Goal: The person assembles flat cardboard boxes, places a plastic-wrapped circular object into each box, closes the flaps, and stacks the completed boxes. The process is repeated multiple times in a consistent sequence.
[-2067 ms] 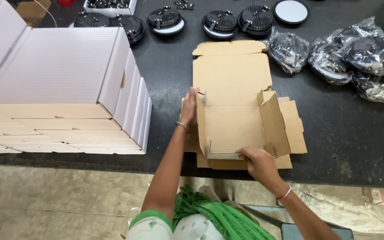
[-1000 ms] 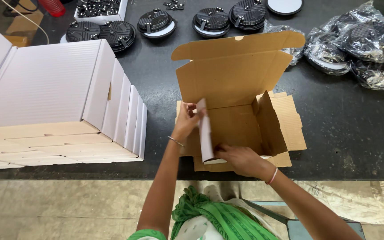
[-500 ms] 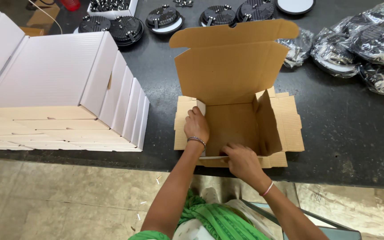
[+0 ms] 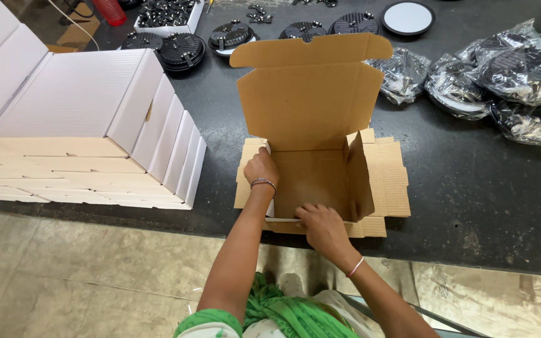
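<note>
- Half-folded brown cardboard box [image 4: 311,169] at centre of frame, on the dark tabletop [image 4: 483,188], lid flap standing upright behind it.
- Left hand [image 4: 261,169] closed over the box's left side wall, fingers curled on its top edge.
- Right hand [image 4: 320,226] pressed on the low front wall, fingers bent onto the cardboard.
- Stack of flat white cartons [image 4: 76,138] at left of frame.
- Plastic-wrapped black round parts [image 4: 508,81] at upper right.
- Unwrapped black round parts [image 4: 233,34] along the top edge.
</note>
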{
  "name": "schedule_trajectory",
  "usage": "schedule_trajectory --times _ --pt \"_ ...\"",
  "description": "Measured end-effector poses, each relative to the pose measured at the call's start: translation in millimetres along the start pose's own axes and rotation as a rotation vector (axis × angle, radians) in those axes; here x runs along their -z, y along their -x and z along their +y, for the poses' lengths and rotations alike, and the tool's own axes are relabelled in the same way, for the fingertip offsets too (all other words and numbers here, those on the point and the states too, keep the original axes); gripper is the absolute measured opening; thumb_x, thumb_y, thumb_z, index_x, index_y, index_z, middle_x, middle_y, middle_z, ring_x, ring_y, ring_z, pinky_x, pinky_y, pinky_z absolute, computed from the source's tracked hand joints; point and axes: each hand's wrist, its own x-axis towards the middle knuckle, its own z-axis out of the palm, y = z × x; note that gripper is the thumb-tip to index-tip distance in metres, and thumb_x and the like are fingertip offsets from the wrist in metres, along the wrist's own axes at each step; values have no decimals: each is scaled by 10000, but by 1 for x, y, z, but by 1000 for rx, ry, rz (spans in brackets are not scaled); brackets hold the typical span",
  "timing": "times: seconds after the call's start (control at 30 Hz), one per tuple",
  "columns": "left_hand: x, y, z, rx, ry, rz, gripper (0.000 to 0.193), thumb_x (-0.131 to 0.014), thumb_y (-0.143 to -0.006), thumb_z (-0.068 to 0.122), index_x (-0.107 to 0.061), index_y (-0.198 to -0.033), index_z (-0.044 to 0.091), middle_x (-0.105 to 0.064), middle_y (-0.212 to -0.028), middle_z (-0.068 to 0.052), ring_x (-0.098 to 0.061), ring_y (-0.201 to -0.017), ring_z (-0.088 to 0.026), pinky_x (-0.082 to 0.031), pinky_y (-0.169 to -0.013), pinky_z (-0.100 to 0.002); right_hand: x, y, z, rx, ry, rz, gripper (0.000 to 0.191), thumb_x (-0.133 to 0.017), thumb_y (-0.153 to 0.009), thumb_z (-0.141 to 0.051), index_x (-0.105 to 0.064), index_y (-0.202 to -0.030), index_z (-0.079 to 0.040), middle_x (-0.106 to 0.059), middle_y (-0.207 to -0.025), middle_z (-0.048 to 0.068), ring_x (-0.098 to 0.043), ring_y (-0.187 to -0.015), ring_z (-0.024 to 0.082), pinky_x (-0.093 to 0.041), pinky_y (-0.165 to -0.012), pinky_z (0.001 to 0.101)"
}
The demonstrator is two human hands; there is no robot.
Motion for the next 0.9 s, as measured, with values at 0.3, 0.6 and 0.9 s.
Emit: schedule_trajectory --times 0.3,0.6,0.9 --pt "4 18 1 -49 -72 -31 341 -645 -884 91 -451 -1158 35 -696 -1059 -196 -745 -847 -370 -615 -689 -438 -9 0 3 7 2 70 102 -667 -866 -182 -657 -935 -107 -655 -928 78 -636 -923 309 -476 -746 466" --pt "5 55 -16 -82 8 -63 387 -596 -952 86 -393 -1278 47 -662 -1133 -187 -728 -885 -407 -600 -729 -515 -12 0 6 30 -26 74 89 -670 -875 -169 -667 -935 -104 -663 -933 76 -648 -920 308 -482 -744 469" --pt "-4 80 -38 -163 54 -67 743 -525 -913 59 -208 -1582 -4 -637 -1111 -234 -709 -774 -428 -574 -647 -543 -12 2 5 45 -49 91 79 -669 -869 -161 -667 -933 -114 -653 -915 77 -640 -920 310 -479 -759 466"
